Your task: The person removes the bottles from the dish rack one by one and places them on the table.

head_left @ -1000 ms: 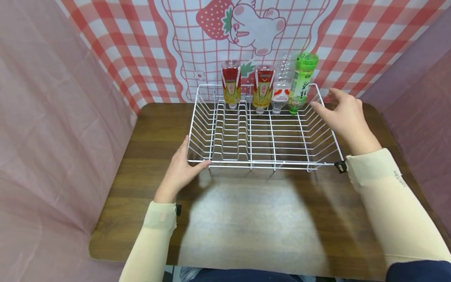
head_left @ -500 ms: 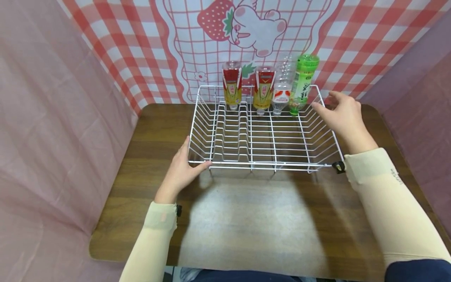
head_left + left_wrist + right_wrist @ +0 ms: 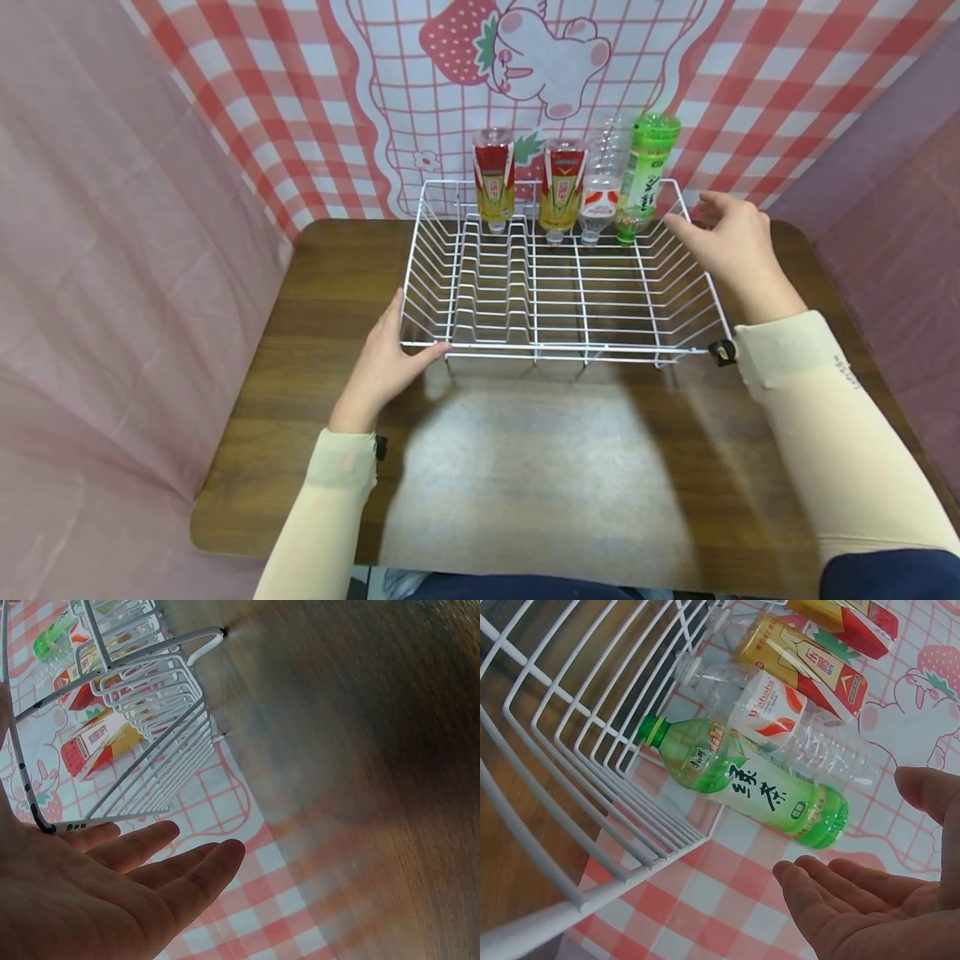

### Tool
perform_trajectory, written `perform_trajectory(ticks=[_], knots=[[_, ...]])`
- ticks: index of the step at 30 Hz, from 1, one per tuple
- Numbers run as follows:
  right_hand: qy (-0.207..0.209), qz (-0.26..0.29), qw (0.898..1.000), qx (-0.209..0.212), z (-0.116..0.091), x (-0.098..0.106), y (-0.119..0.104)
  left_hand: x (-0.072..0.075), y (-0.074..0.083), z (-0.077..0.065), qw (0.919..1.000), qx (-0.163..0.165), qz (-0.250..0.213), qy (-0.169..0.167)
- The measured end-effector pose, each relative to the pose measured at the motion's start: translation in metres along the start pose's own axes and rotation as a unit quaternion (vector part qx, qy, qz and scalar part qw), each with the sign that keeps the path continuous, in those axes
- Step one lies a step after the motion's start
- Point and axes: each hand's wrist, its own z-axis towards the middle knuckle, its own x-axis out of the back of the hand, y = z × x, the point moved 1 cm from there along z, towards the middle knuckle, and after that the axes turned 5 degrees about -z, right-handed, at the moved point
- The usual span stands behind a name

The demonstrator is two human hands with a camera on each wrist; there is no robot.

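A white wire dish rack (image 3: 555,347) stands on the wooden table. Along its back side, several plastic bottles are upside down with their necks lowest: one bottle with a red-and-yellow label (image 3: 494,179), a second such bottle (image 3: 561,187), a clear water bottle (image 3: 598,200) and a green tea bottle (image 3: 757,784). My left hand (image 3: 381,367) rests at the rack's front left corner, fingers extended along the outside and thumb over the front rim. Beside the rack's right side, my right hand (image 3: 738,246) holds nothing, thumb and fingers spread apart near the green tea bottle.
A red-and-white checked cloth (image 3: 277,75) with a strawberry and animal print hangs right behind the rack. Pink curtains (image 3: 105,292) close in on the left and right. Bare tabletop (image 3: 540,475) lies before the rack, down to the front edge by my body.
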Motion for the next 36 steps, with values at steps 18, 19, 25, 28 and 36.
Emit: perform_trajectory(ticks=[18,19,25,28,36], knots=[[-0.003,0.004,1.0,-0.013,0.012,-0.004,-0.004,0.002,0.001,0.0,1.0,0.005,0.001,0.0],[-0.002,0.003,1.0,-0.014,0.012,-0.004,-0.004,0.002,0.001,0.0,1.0,0.006,0.002,-0.001],[-0.006,-0.001,1.0,-0.025,0.015,-0.006,-0.005,0.001,0.001,-0.001,1.0,0.005,0.0,-0.004],[-0.009,0.001,1.0,-0.029,0.016,-0.008,-0.005,0.001,0.001,-0.001,1.0,0.001,-0.003,-0.002],[-0.01,0.007,1.0,-0.026,0.022,-0.012,-0.004,0.001,0.001,-0.001,1.0,0.002,-0.002,0.002]])
